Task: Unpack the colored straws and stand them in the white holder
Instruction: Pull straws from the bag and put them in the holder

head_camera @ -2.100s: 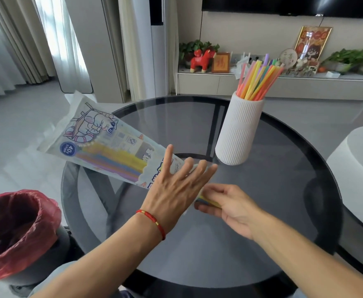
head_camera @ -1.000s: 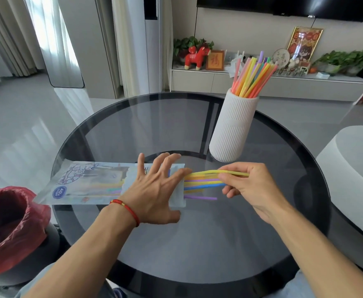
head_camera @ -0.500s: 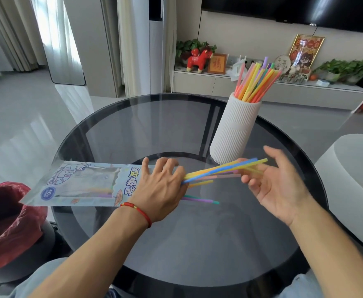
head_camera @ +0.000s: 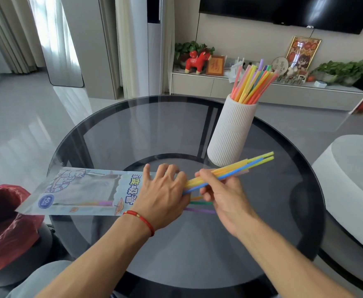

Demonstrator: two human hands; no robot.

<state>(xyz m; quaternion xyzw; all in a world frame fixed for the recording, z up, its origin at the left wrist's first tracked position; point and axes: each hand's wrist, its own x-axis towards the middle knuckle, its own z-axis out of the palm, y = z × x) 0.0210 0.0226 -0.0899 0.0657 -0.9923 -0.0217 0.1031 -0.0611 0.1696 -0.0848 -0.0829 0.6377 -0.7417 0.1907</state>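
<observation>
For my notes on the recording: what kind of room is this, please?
Most likely a home living room: a wall-mounted television above a low media cabinet holding potted plants, and a round glass table.

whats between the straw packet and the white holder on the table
In the head view, both hands: the left hand presses the packet; the right hand grips pulled-out straws pointing toward the holder.
</observation>
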